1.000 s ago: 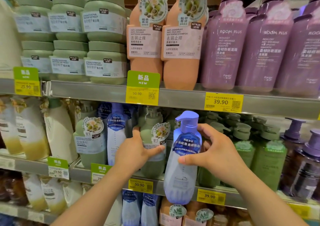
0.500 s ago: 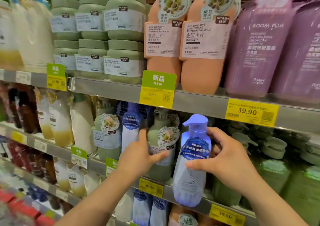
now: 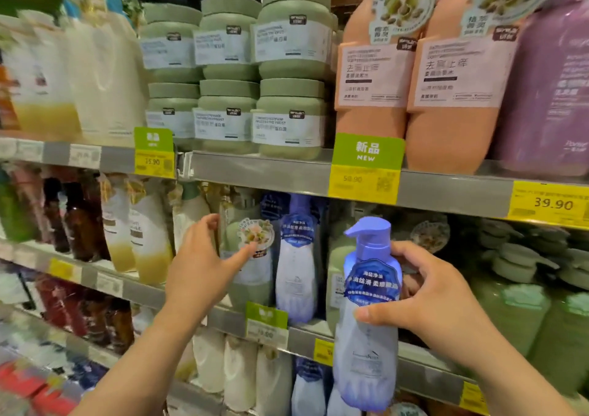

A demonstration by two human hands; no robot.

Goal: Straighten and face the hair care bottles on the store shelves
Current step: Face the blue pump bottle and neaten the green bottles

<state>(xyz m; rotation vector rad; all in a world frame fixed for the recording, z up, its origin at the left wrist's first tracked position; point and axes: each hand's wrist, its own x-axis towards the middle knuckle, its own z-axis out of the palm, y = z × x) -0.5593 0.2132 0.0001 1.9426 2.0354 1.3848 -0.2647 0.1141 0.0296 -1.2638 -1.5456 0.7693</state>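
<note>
My right hand (image 3: 436,301) grips the pale blue plastic pump bottle with the dark blue label (image 3: 366,329), thumb across its front below the label and fingers curled round the far side. I hold it clear of the grey metal middle shelf edge (image 3: 420,369), out in front of the row, its label facing me and its pump spout pointing left.

My left hand (image 3: 204,266) is what has changed. A moment ago it was wrapped around the sage-green pump bottle with the round flower sticker that stood just left of the blue bottle I am holding. Now it has let go and travelled further left along the shelf edge. Its fingers are spread and loose, holding nothing, the thumb reaching toward another sage-green bottle with a flower sticker (image 3: 251,262), the fingertips close to a cream-white bottle (image 3: 188,211) beside it. I cannot tell whether the thumb actually touches.

A matching blue-and-white bottle (image 3: 298,256) stands on the shelf just right of that green one, so I judge the bottle in my hand belongs next to it, and my free hand is about to shift the green bottles aside to open a slot. The green bottle I released was a misfit among them; the facing is still unfinished.
</note>
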